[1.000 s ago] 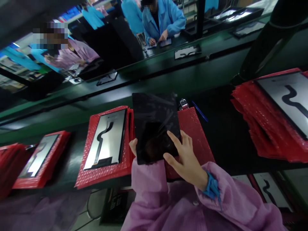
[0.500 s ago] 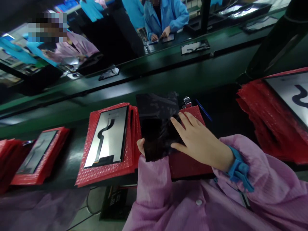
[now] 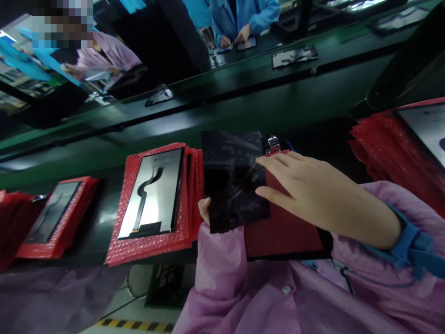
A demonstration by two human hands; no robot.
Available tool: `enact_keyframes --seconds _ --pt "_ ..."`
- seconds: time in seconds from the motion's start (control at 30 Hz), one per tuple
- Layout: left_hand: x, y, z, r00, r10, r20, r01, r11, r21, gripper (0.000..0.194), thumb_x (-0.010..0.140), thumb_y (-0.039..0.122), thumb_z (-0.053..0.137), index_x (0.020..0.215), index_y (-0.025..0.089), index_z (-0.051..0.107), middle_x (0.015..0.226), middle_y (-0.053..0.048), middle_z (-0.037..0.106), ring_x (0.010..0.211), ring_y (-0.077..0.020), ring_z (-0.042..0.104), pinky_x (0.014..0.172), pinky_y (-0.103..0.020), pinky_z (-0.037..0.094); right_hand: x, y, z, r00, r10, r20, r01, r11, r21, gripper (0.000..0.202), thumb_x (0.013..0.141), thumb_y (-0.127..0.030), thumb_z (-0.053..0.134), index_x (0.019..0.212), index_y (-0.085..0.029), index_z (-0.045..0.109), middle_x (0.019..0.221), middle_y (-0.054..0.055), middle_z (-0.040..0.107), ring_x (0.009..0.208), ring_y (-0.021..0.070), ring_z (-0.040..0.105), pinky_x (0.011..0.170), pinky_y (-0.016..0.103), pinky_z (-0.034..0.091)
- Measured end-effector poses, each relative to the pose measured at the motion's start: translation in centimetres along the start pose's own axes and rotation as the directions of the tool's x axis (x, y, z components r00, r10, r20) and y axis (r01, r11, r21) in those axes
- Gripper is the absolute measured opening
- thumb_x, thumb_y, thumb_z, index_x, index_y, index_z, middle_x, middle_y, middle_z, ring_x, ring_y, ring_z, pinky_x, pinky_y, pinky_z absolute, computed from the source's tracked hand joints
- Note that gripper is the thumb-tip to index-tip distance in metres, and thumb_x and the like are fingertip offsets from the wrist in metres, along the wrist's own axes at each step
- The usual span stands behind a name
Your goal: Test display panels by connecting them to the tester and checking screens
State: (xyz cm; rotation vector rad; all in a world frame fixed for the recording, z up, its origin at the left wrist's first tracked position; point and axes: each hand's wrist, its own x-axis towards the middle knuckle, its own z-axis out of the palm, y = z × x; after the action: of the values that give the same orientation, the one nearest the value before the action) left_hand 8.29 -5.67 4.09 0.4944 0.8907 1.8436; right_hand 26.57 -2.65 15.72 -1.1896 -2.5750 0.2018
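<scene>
Left hand [image 3: 204, 209]: grip closed on black panel [image 3: 236, 181], lower left edge
Right hand [image 3: 299, 192]: grip uncurled at panel's right edge, contact unclear
Panel: overlaps red pad [image 3: 288, 234] in view, beside bubble-wrap stack [image 3: 149, 247]

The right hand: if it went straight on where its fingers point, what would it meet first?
Most likely the dark panel held by the left hand; the right hand overlaps its edge in view, though contact is unclear.

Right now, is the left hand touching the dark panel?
Touching. The head view shows the left hand against the dark panel at its left edge, with the rest of the hand hidden behind it.
</scene>
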Motion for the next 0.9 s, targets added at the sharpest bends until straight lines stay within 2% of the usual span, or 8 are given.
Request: enact_keyframes --seconds 0.23,0.37,0.43,0.5,0.6,0.7,0.8,0.9 --pt "-0.1 0.5 -1.0 0.996 -0.059 0.067 0.063 0.996 -0.058 0.041 0.089 0.05 0.044 0.11 0.027 0.07 0.119 0.0 0.073 0.128 -0.0264 0.058 0.102 -0.042 0.052 0.1 0.5 0.9 1.0 0.029 0.007 -0.029 0.999 -0.046 0.047 0.101 -0.05 0.045 0.129 -0.015 0.059 0.12 0.015 0.068 0.101 0.0317 0.067 0.08 0.044 0.056" --pt "0.3 0.3 -1.7 0.996 -0.036 0.085 0.025 0.991 0.132 0.049 0.087 0.056 0.045 0.118 0.026 0.068 0.121 -0.004 0.072 0.126 -0.0297 0.059 0.101 -0.047 0.054 0.2 0.8 1.1 0.999 0.029 0.037 -0.026 0.997 -0.079 0.046 0.101 -0.049 0.045 0.127 -0.013 0.06 0.117 0.015 0.069 0.099 0.0319 0.067 0.08 0.045 0.057" --pt "0.2 0.5 -1.6 0.999 0.003 0.049 -0.013 0.98 0.2 0.052 0.087 0.057 0.042 0.118 0.025 0.068 0.119 -0.005 0.073 0.125 -0.0311 0.06 0.103 -0.05 0.053 0.6 1.1 1.2 0.998 0.036 0.05 -0.032 0.996 -0.079 0.044 0.102 -0.044 0.044 0.127 -0.012 0.06 0.117 0.016 0.068 0.102 0.0328 0.066 0.083 0.047 0.057" --pt "-0.3 1.2 -1.5 1.0 -0.014 0.0 0.014 0.971 0.24 0.05 0.085 0.058 0.043 0.113 0.027 0.07 0.116 -0.003 0.074 0.123 -0.0312 0.061 0.105 -0.051 0.052 1.3 1.5 1.5 0.997 0.047 0.053 -0.044 0.998 -0.049 0.042 0.102 -0.04 0.044 0.128 -0.011 0.059 0.121 0.017 0.066 0.11 0.0345 0.063 0.088 0.049 0.056" --pt "-1.6 2.7 -1.6 0.987 -0.137 -0.08 0.154 0.948 0.279 0.041 0.083 0.057 0.05 0.096 0.026 0.074 0.1 -0.003 0.076 0.106 -0.031 0.069 0.093 -0.049 0.058 3.1 2.3 2.8 0.997 0.079 0.016 -0.08 0.991 0.112 0.046 0.101 -0.039 0.047 0.137 -0.011 0.053 0.135 0.017 0.059 0.127 0.035 0.054 0.104 0.053 0.049" --pt "-2.8 3.9 -1.1 0.963 -0.249 -0.1 0.268 0.909 0.321 0.03 0.081 0.047 0.056 0.088 0.025 0.075 0.086 -0.005 0.076 0.089 -0.0294 0.074 0.08 -0.046 0.062 5.2 2.9 4.8 0.994 0.11 -0.01 -0.098 0.916 0.389 0.06 0.1 -0.048 0.048 0.148 -0.013 0.041 0.15 0.015 0.048 0.143 0.031 0.042 0.119 0.053 0.035" --pt "-3.7 3.7 0.7 0.961 -0.277 -0.003 0.252 0.872 0.42 0.037 0.08 0.038 0.056 0.112 0.029 0.073 0.1 -0.004 0.077 0.101 -0.0297 0.073 0.084 -0.046 0.063 6.7 3.3 6.5 0.99 0.136 0.032 -0.126 0.776 0.618 0.072 0.099 -0.057 0.046 0.155 -0.015 0.029 0.159 0.015 0.037 0.149 0.0265 0.034 0.123 0.049 0.03" --pt "-4.6 2.5 2.5 0.967 -0.224 0.123 0.141 0.869 0.473 0.046 0.085 0.036 0.057 0.13 0.031 0.064 0.127 -0.004 0.07 0.123 -0.0285 0.064 0.099 -0.046 0.058 7.1 3.5 7.0 0.984 0.152 0.09 -0.171 0.699 0.694 0.079 0.097 -0.055 0.051 0.156 -0.01 0.024 0.159 0.018 0.035 0.148 0.0253 0.036 0.122 0.045 0.031"
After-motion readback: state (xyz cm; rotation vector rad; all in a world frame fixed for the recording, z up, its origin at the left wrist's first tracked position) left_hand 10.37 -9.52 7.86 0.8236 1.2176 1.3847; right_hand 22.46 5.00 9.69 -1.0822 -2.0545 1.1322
